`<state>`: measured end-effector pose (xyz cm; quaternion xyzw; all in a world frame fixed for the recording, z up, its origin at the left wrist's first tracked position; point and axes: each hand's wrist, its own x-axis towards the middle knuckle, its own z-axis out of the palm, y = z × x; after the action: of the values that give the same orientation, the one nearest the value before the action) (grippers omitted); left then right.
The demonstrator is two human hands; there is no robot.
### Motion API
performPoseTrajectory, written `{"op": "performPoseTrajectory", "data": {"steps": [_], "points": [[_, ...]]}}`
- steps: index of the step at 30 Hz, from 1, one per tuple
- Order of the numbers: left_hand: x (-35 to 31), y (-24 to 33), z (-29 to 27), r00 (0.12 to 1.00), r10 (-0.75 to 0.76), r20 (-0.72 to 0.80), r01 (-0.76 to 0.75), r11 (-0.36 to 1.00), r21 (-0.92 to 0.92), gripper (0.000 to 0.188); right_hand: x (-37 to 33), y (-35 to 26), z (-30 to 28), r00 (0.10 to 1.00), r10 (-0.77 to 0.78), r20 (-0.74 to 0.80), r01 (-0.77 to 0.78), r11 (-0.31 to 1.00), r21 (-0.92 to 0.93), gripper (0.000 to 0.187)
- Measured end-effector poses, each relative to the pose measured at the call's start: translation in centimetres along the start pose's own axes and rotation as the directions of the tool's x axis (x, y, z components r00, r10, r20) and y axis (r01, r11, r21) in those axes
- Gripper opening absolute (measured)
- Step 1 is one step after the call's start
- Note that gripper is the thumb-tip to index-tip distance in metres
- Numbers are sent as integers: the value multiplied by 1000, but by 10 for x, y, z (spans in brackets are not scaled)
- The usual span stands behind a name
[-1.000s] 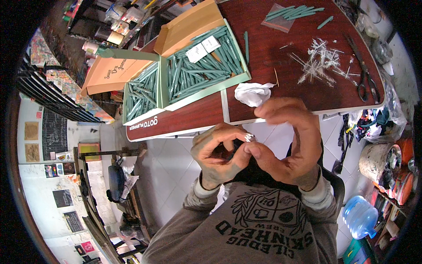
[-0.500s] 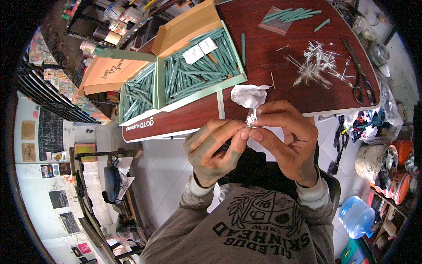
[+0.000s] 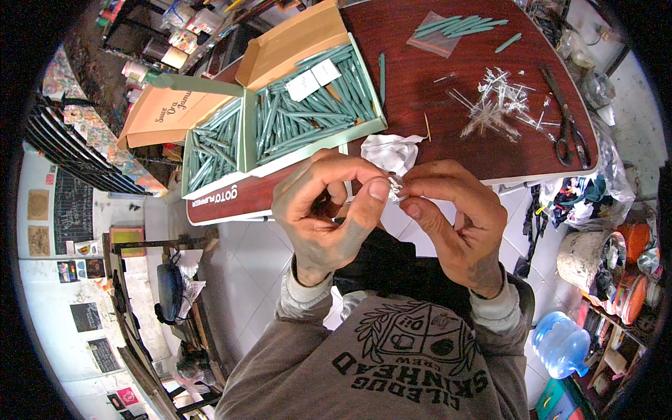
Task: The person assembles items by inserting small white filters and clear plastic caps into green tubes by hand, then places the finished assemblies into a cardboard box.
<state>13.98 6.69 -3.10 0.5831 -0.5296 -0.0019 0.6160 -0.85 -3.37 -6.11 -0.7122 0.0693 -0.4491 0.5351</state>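
The clear film (image 3: 395, 187) now sits between, not above, the thumbs (image 3: 379, 190); left hand (image 3: 323, 213) and right hand (image 3: 462, 227) pinch it, seemingly steadily.

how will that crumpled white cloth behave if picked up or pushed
The white cloth is probably floppy, given its soft folds. It looks thin, so likely light. Rolling seems unlikely, since it lies bunched on the table.

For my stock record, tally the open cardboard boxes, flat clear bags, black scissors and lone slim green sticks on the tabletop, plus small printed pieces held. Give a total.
Open pale-green cardboard boxes: 2
Flat clear plastic bag: 1
Black metal scissors: 1
Lone slim green sticks: 2
Small white-printed piece, held: 1
Total: 7
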Motion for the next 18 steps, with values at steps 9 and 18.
{"op": "performPoseTrajectory", "data": {"steps": [9,18], "points": [[2,1,3,970,242,-31,-229,948,221,21,3,-2,9,996,9,-83,-5,999,50,8],[-6,-1,22,999,-24,-22,24,999,-25,22,3,5,7,978,-84,-191,89,996,14,12]]}}
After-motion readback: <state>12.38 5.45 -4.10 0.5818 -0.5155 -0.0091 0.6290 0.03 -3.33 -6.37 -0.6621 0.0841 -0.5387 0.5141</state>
